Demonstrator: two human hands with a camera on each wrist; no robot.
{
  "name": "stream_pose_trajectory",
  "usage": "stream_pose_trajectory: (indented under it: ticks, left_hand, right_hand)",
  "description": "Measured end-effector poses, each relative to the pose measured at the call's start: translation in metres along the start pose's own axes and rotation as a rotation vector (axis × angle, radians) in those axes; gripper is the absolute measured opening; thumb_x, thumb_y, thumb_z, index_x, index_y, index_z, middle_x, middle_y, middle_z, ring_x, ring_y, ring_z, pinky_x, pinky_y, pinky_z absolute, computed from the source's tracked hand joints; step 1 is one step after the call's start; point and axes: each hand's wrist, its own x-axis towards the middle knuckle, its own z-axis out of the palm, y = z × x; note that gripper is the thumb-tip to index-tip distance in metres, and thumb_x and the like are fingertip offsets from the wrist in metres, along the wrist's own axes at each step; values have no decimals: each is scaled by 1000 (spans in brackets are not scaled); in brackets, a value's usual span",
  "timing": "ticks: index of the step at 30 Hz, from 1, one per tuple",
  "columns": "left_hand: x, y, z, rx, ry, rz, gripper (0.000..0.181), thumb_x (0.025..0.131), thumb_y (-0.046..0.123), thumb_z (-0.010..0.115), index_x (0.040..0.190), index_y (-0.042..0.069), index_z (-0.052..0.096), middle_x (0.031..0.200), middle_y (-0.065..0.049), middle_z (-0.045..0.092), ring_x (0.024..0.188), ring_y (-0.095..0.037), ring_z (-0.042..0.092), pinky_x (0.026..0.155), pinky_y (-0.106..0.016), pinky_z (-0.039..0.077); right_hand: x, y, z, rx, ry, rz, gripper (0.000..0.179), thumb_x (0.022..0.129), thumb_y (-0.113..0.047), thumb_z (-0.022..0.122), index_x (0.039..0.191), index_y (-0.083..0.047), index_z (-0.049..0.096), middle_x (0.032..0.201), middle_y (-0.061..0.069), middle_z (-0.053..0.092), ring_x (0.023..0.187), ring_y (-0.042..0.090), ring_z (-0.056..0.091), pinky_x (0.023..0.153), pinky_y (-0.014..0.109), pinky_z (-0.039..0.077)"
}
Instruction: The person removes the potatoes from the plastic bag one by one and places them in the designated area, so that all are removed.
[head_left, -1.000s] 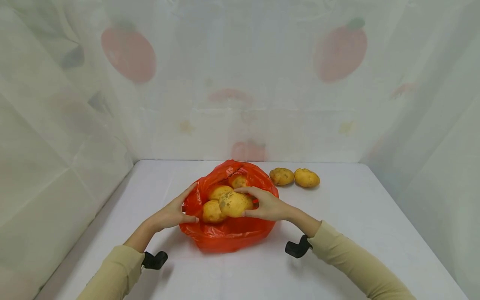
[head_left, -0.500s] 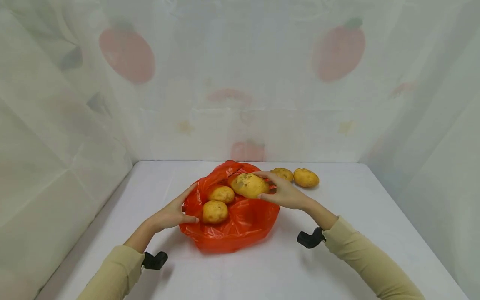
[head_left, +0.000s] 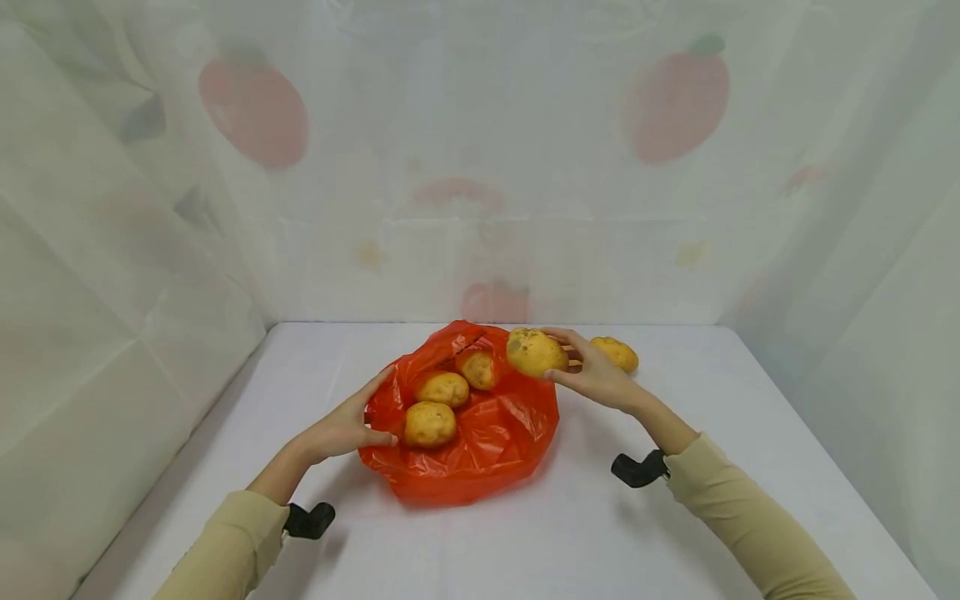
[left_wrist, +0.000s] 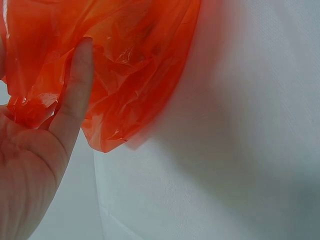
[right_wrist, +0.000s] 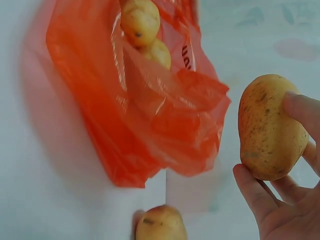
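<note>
The head view showed a person's two hands at either side of a red plastic bag (head_left: 457, 482). The right hand (head_left: 600, 379) gripped a large spotted potato (head_left: 534, 352) from its right end, thumb and fingers closed about it, and held it up by the bag's back right rim; in the right wrist view a narrow gap separated that potato from the plastic. The left hand (head_left: 337, 429) was spread wide at the bag's left side, thumb and fingers well apart and straight against it; the left wrist view showed the thumb lying across the red film, though whether any of it was pinched could not be told. Within the open bag sat a front potato (head_left: 430, 424), a middle potato (head_left: 444, 389) just behind, and a rear potato (head_left: 477, 370) towards the back wall. Beyond the right hand, a loose potato (head_left: 615, 354) lay on the white tabletop (head_left: 465, 554). Farther out, a black device (head_left: 639, 468) jutted from the right beige sleeve (head_left: 750, 517), another from the left, and a pale backdrop (head_left: 480, 108) with faint red fruit shapes rose behind the tabletop
</note>
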Motion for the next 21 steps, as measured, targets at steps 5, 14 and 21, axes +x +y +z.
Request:
stream_pose_trajectory:
  ticks: [5, 14, 21]
  left_hand:
    - [0, 0, 0, 0, -1, -4, 101, 74, 18, 76, 148, 30, 8, 154, -6, 10, 137, -37, 17, 102, -59, 30]
    - [1, 0, 0, -10, 1, -5, 102, 74, 17, 76, 148, 31, 8, 154, -6, 10, 137, -36, 17, 103, -60, 28]
    - [0, -1, 0, -12, 0, -5, 103, 73, 18, 76, 148, 32, 8, 154, -6, 9, 137, -36, 16, 103, -60, 28]
  right_hand:
    - [-5, 8, -8, 9, 35, 48, 66, 83, -33, 68, 139, -26, 34, 141, 13, 34, 124, 37, 41, 99, 47, 41]
    - [-10, 33, -16, -19, 82, 114, 65, 85, -31, 65, 141, -22, 32, 143, 19, 29, 122, 42, 41, 96, 49, 42]
    - [-11, 55, -17, -63, 130, 116, 65, 84, -30, 67, 140, -16, 36, 138, 17, 35, 122, 39, 43, 97, 49, 41]
